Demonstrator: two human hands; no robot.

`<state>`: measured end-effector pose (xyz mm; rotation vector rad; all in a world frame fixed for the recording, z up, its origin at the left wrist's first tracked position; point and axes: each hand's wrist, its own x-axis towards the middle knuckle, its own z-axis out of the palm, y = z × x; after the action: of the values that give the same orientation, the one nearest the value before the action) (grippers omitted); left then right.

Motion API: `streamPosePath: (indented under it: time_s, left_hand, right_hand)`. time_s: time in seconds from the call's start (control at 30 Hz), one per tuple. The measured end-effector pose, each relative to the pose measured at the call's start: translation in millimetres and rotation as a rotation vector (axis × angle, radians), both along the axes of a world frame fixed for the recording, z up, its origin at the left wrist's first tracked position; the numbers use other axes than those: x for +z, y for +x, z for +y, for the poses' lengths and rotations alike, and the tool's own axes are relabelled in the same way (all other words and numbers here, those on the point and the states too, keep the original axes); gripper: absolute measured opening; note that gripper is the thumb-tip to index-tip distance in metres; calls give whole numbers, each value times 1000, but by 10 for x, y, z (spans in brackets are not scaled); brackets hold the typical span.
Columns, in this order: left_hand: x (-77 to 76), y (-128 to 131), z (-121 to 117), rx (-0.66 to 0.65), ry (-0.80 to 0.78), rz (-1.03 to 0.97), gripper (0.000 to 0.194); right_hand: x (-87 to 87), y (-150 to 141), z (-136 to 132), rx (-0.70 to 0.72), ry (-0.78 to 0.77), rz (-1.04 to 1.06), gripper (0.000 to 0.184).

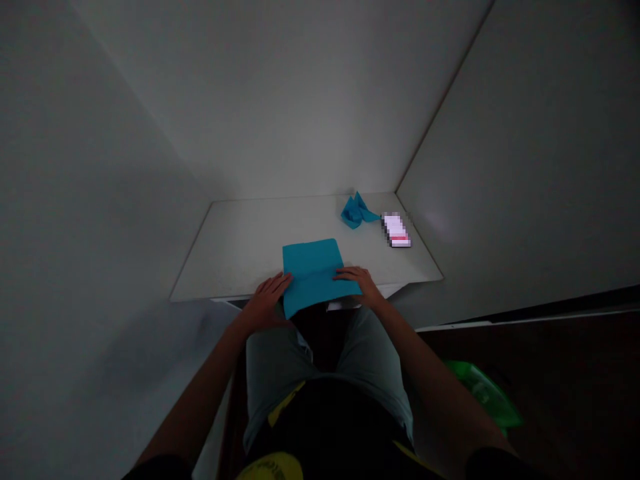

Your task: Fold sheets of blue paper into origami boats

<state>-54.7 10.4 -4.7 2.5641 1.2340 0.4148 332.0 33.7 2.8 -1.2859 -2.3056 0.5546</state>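
A blue sheet of paper lies at the front of the white tabletop, its near part bent down over the edge. A faint crease runs across its middle. My left hand holds the sheet's left edge, fingers together on top and the thumb out of sight. At the right edge, my right hand has its fingers over the paper, and its thumb is hidden too. Beyond the sheet stands a folded blue paper figure with pointed tips, near the back right of the table.
A phone with a lit, blurred screen lies right of the paper figure. The white tabletop is set between walls at the left, back and right. Below right, a green plastic item is on the dark floor.
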Motion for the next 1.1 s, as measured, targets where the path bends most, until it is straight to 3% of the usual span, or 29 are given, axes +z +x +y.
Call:
streamPosePath:
  time_s: [0.17, 0.23, 0.37, 0.5, 0.57, 0.63, 0.77, 0.87, 1.0, 1.1]
  left_hand:
    - [-153, 223, 207, 133, 20, -145, 45]
    - [-150, 298, 312, 211, 24, -207, 31]
    - [-128, 439, 467, 417, 41, -212, 38]
    - [-124, 574, 486, 578, 85, -252, 22]
    - [-107, 634, 461, 617, 120, -280, 41]
    - [-73, 700, 432, 587, 155, -269, 55]
    - [-5, 878, 399, 400, 180, -171, 46]
    - [-1, 988, 395, 299, 142, -109, 45]
    - [-32, 1017, 392, 279, 132, -97, 47]
    - [-38, 1006, 391, 301, 131, -101, 50]
  right_hand:
    - [-6, -7, 125, -79, -43, 212, 46]
    - [-34, -40, 188, -179, -71, 256, 46]
    - [-131, -109, 290, -321, -73, 243, 37]
    - [-185, -112, 322, -427, 19, 303, 64]
    - [-174, -120, 312, -461, 136, 246, 71]
    - [-146, -161, 289, -423, 228, 115, 65]
    - [-108, -310, 228, -215, 244, -166, 52]
    - [-106, -370, 174, -136, 236, -263, 56]
    - [-76, -272, 63, -74, 223, -304, 69]
    - [-41, -152, -23, -14, 186, -302, 64]
